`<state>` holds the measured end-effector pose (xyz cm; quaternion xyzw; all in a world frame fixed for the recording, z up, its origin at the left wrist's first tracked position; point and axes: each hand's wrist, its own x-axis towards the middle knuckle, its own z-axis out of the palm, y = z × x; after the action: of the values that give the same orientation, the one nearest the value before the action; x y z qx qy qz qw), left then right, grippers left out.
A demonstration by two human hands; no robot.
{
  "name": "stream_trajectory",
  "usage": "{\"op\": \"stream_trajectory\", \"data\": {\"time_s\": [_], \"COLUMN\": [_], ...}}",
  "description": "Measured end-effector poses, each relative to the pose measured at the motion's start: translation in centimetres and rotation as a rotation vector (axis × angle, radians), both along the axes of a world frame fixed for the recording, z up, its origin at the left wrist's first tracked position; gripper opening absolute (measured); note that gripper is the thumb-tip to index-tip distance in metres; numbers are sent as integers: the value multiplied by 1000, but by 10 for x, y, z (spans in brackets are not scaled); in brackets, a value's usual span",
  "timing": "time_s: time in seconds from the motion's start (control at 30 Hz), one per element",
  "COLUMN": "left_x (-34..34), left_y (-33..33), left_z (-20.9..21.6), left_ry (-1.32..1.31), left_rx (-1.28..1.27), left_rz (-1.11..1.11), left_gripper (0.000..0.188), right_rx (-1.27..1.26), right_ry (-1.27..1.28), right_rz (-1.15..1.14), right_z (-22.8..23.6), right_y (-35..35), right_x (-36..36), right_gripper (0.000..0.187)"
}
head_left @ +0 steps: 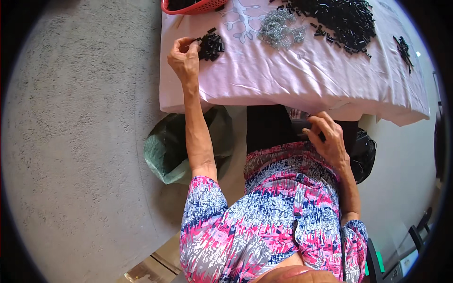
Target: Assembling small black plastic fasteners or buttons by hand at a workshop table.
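Note:
At the left part of the pink-covered table, my left hand [184, 55] has its fingers bent together against the edge of a small heap of short black cylindrical pieces [212, 47]. Whatever sits between those fingertips is too small to tell. My right hand [329, 140] is above my lap, just below the table's near edge, its fingers curled toward the thumb. Anything pinched there is hidden or too small to make out. Farther back lie a tangled pile of small silvery metal parts, like springs [278, 30], and a large spread of the black pieces [347, 21].
A red perforated basket [198, 6] with dark contents stands at the far left corner. Several thin black pieces [403, 53] lie at the right of the pink cloth [264, 85]. An open green sack [165, 153] is on the floor, and a black bag [364, 158] is beside my right arm.

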<state>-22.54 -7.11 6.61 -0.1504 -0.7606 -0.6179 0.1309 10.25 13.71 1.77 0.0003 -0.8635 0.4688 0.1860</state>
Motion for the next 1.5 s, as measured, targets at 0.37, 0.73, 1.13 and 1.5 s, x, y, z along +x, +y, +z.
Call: {"op": "stream_trajectory", "data": {"time_s": [0.37, 0.73, 1.13, 1.5], "left_x": [8, 99, 72, 85], "left_y": [9, 141, 217, 234], "left_z": [10, 24, 0, 0], "left_ry": [271, 188, 584, 597], "left_rx": [-471, -427, -627, -481], "left_rz": [164, -584, -654, -678], "left_gripper": [16, 13, 12, 9], "right_rx": [226, 293, 357, 400], "right_ry": [-79, -147, -364, -397], "right_rz": [37, 168, 197, 231], "right_z": [-20, -31, -38, -50], "right_y": [1, -9, -7, -8], "right_x": [0, 5, 4, 7], "right_gripper": [20, 18, 19, 29]}}
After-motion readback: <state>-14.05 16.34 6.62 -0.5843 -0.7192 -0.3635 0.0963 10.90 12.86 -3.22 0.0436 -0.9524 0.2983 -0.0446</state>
